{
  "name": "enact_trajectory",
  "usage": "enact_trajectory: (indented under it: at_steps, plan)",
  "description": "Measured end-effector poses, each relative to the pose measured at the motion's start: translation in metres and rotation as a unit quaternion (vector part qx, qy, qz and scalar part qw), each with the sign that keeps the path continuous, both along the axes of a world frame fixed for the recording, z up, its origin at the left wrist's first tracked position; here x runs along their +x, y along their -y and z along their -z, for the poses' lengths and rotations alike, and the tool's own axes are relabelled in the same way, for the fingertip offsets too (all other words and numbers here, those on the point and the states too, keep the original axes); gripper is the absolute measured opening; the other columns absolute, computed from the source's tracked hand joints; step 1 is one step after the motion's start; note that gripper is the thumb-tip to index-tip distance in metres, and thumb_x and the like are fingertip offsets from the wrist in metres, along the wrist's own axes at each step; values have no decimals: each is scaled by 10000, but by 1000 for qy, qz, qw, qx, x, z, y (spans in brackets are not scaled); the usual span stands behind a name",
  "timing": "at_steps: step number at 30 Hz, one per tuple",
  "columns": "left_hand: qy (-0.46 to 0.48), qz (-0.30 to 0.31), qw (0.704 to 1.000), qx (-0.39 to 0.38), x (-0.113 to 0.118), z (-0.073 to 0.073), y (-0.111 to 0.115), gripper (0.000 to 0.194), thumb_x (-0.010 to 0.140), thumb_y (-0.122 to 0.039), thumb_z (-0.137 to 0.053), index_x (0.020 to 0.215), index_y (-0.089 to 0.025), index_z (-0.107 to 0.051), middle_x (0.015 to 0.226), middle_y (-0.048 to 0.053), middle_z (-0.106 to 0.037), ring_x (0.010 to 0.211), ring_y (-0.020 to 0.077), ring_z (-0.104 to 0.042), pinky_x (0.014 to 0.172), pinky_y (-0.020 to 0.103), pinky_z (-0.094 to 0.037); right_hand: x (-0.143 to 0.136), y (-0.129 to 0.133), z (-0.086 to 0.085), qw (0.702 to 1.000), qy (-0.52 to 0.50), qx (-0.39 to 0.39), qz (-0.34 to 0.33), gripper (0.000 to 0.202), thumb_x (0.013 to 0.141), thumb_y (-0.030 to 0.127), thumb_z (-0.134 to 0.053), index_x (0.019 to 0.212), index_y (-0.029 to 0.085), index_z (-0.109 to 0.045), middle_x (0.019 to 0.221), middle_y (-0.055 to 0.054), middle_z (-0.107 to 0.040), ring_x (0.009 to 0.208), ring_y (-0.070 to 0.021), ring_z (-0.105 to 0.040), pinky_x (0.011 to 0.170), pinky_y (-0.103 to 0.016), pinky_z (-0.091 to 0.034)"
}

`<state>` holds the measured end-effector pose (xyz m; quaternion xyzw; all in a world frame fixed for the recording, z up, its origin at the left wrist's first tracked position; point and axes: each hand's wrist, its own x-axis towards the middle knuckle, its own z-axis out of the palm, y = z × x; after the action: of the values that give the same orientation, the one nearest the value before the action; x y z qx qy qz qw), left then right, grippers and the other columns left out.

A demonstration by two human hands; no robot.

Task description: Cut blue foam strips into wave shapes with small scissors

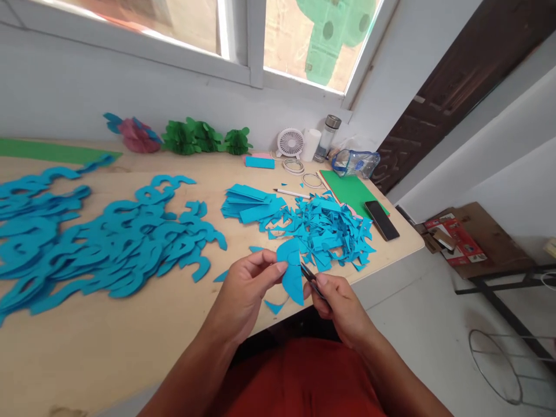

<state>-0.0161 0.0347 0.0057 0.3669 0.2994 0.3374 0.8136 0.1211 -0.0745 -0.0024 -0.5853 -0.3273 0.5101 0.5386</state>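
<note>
Red clothing [299, 379] fronts a table [108, 347] bearing blue paper [125, 246] below windows [321, 43].

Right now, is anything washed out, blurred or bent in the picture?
Head view: the window's left pane is bright and partly washed out; the door is dark and slants steeply, likely lens distortion; the held paper and scissors look fairly sharp.

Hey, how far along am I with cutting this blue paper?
Apparently well along: curved blue paper cutouts lie heaped at left, jagged blue paper scraps at right. In hand: your left hand holds a rounded blue paper piece; your right hand holds dark scissors at its edge. Possibly left: the flat blue paper strips stacked beside the scraps, too overlapped to count.
</note>
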Motion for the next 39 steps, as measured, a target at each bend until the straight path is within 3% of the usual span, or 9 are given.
enact_trajectory:
  at_steps: [5, 10, 18, 26, 32, 39]
  plan:
    - [-7, 23, 999, 26, 5, -4, 9, 154, 669, -204, -770, 628, -165, -627, 575, -56, -578, 572, 75, -494, 585, 197, -404, 12, 12, -2, 999, 18, 16, -39, 513, 904, 584, -508, 743, 121, -658, 465, 80, -307, 440, -68, -212, 436, -241, -146]
    - [1, 51, 998, 37, 11, -10, 21, 161, 681, -198, -769, 636, -168, -618, 552, -65, -568, 528, 63, -460, 532, 188, -375, 24, 26, -2, 997, -32, 27, -60, 525, 897, 593, -510, 743, 116, -667, 456, 79, -310, 431, -69, -209, 433, -242, -144]
    - [33, 101, 994, 27, 22, -19, 38, 206, 695, -219, -776, 606, -163, -599, 551, -42, -613, 510, 72, -506, 517, 194, -403, 34, 44, -1, 996, -9, 62, -58, 534, 890, 607, -512, 744, 120, -675, 450, 75, -319, 436, -73, -221, 444, -246, -160]
    - [19, 93, 995, 23, 25, -25, 51, 226, 680, -254, -797, 639, -165, -594, 579, -29, -646, 518, 87, -546, 561, 217, -458, 38, 57, -1, 994, 38, 82, -65, 541, 911, 604, -474, 754, 125, -670, 464, 70, -326, 451, -80, -230, 466, -257, -164]
    - [6, 118, 993, 30, 22, -28, 57, 264, 670, -275, -803, 622, -160, -571, 592, -8, -660, 537, 103, -575, 580, 229, -464, 38, 62, 0, 995, 1, 71, -74, 556, 905, 611, -469, 747, 118, -673, 454, 71, -317, 445, -84, -232, 464, -258, -170]
    - [-28, 94, 993, 61, 24, -27, 58, 239, 683, -265, -788, 616, -170, -579, 573, -22, -649, 516, 93, -544, 554, 212, -432, 42, 63, -2, 994, 41, 61, -78, 590, 889, 648, -455, 689, 133, -665, 456, 62, -327, 449, -90, -231, 469, -261, -164]
